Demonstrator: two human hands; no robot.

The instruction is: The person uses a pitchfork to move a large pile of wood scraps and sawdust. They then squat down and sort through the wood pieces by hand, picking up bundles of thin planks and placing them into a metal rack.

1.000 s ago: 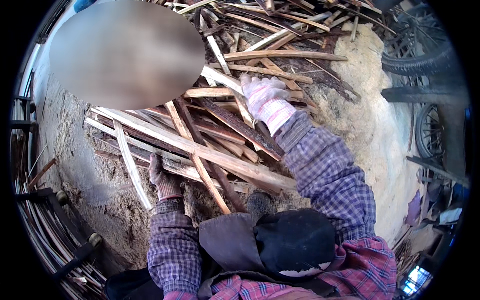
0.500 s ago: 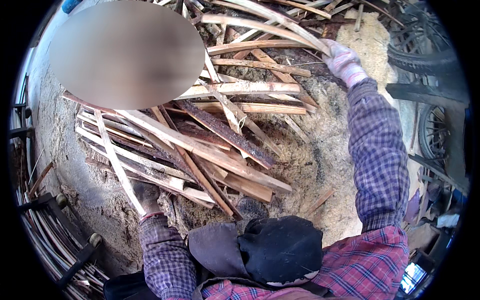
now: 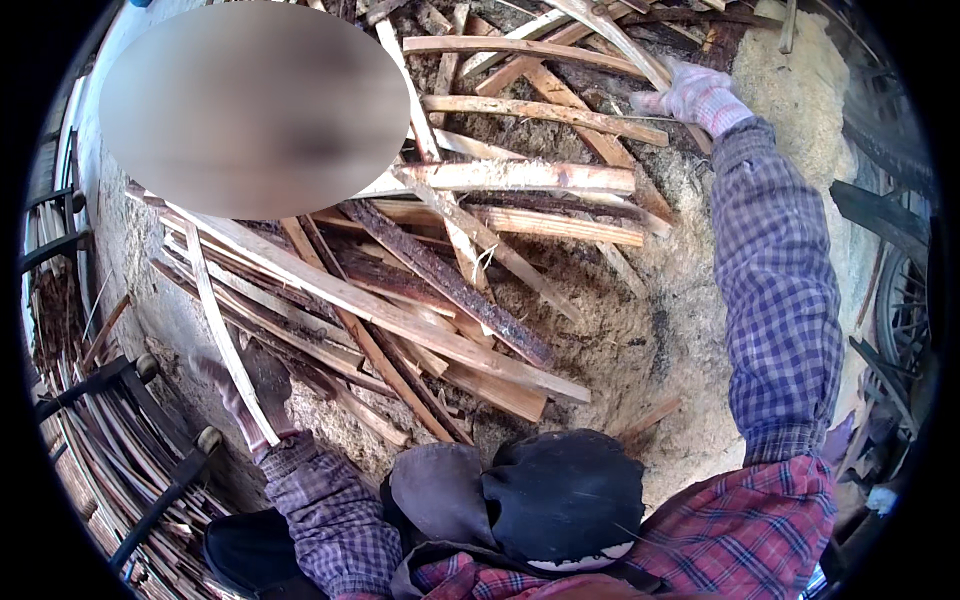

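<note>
At the upper right, my right hand [image 3: 695, 98], in a pale knit glove, is closed round a long wooden strip [image 3: 625, 45]. The strip's lower end pokes out below the palm, and its far end runs out of the picture. My left hand [image 3: 255, 390], also gloved and somewhat blurred, is at the lower left with thumb and fingers apart. A thin pale strip [image 3: 215, 310] crosses over it. Beside that hand lies a bundle of rough wooden strips [image 3: 350, 290], some with dark bark. More strips [image 3: 520, 177] lie crosswise between the two hands.
Sawdust [image 3: 690, 320] covers the ground. A rack with dark metal bars [image 3: 165, 510] holds many thin strips at the left. Spoked wheels [image 3: 905, 300] and a dark beam [image 3: 885, 220] stand at the right edge. A blurred oval hides the upper left.
My left hand has moved left, away from the bundle's near ends, and its fingers have spread. My right hand now grips farther along a strip. The view has shifted slightly.
</note>
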